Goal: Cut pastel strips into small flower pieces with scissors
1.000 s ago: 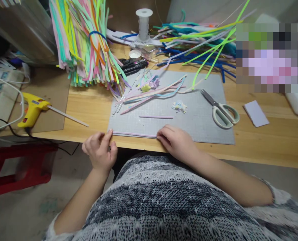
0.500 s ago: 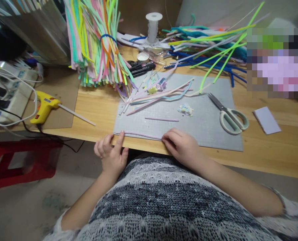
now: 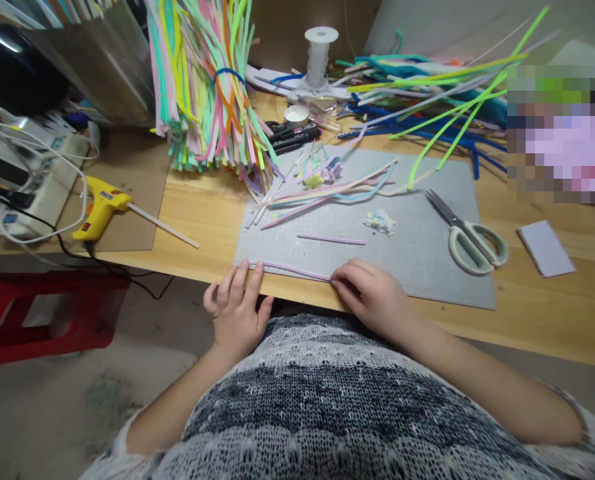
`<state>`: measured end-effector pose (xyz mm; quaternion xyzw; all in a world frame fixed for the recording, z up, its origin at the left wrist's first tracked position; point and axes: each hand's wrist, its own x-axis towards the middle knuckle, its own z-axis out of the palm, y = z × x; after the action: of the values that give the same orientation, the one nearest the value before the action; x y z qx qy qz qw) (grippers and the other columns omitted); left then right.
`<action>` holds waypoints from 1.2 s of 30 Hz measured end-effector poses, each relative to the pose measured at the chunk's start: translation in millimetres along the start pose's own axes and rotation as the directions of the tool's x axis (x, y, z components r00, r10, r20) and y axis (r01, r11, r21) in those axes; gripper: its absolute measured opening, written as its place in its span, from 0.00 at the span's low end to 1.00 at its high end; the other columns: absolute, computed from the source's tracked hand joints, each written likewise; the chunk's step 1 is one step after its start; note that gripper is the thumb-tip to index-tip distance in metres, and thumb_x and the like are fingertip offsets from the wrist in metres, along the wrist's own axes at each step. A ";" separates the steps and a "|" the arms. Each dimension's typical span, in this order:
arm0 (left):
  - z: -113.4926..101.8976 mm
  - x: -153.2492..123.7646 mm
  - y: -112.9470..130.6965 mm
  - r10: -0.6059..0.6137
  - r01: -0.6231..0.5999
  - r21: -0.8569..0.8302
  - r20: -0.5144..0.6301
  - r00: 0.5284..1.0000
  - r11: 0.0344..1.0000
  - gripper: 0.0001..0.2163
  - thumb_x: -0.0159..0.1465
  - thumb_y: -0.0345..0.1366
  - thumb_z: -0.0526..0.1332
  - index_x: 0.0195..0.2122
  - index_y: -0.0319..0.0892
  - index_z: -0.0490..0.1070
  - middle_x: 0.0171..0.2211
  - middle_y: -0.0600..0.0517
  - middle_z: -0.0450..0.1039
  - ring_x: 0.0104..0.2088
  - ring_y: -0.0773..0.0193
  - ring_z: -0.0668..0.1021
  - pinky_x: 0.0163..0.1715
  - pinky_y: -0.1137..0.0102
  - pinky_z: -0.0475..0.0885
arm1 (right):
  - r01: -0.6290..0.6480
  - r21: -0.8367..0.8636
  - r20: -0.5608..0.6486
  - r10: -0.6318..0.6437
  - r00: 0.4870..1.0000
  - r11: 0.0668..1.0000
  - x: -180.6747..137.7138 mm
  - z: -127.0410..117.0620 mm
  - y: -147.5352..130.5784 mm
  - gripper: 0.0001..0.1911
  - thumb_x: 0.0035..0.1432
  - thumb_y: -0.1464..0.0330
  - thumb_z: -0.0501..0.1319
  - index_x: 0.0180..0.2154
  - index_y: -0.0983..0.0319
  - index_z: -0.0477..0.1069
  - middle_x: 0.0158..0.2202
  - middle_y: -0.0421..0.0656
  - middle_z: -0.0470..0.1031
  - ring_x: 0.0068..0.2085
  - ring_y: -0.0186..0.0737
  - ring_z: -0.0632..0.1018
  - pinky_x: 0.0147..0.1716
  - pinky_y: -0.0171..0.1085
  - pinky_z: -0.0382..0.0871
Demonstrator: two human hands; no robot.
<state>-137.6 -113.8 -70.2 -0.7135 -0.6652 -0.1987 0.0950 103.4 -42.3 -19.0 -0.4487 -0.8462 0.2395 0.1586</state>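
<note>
Lilac stem (image 3: pixel 297 270) along mat (image 3: pixel 417 267) edge; scissors (image 3: pixel 456 222) apart

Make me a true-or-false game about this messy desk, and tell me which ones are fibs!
1. The glue gun is yellow. True.
2. The left hand touches the long lilac strip. True.
3. The right hand holds the scissors. False: the scissors lie partly on the gray mat.
4. The stool is green. False: the stool is red.
5. The white spool stands upright. True.
</note>
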 end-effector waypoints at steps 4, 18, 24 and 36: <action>0.6 -1.1 3.1 -0.018 0.018 -0.005 0.004 1.000 1.000 0.30 0.63 0.48 0.54 0.65 0.50 0.50 0.58 0.46 0.65 0.56 0.54 0.64 0.54 0.55 0.48 | -0.010 0.019 0.001 0.010 1.000 1.000 -0.4 -0.6 0.9 0.09 0.62 0.70 0.51 0.34 0.63 0.70 0.34 0.47 0.73 0.36 0.40 0.72 0.35 0.39 0.66; 4.0 -0.3 -0.4 -0.076 0.076 -0.071 0.001 0.997 0.995 0.31 0.62 0.50 0.54 0.65 0.50 0.49 0.58 0.45 0.64 0.56 0.52 0.63 0.55 0.54 0.45 | 0.013 0.011 0.010 -0.013 1.000 1.000 1.3 -0.1 -2.3 0.10 0.62 0.70 0.51 0.35 0.62 0.70 0.34 0.46 0.74 0.37 0.40 0.73 0.36 0.39 0.66; 2.7 3.8 -2.7 -0.064 0.065 -0.062 0.009 0.998 0.996 0.29 0.63 0.49 0.53 0.65 0.50 0.51 0.57 0.46 0.65 0.56 0.52 0.63 0.55 0.53 0.44 | -0.069 0.015 0.022 0.069 0.997 0.997 3.8 -5.0 -0.6 0.06 0.61 0.70 0.53 0.33 0.62 0.69 0.34 0.45 0.73 0.35 0.39 0.72 0.34 0.37 0.65; 2.1 5.2 1.2 -0.086 0.086 -0.106 0.005 0.996 0.991 0.28 0.62 0.48 0.54 0.64 0.50 0.53 0.56 0.45 0.65 0.55 0.50 0.62 0.55 0.51 0.45 | -0.109 0.013 0.072 0.108 0.992 0.994 10.4 -9.0 0.3 0.06 0.59 0.72 0.54 0.32 0.62 0.68 0.35 0.44 0.71 0.36 0.37 0.72 0.34 0.36 0.64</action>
<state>-135.9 -108.3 -69.8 -0.6881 -0.6840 -0.2373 0.0481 102.3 -31.2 -11.1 -0.4839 -0.8237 0.2705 0.1189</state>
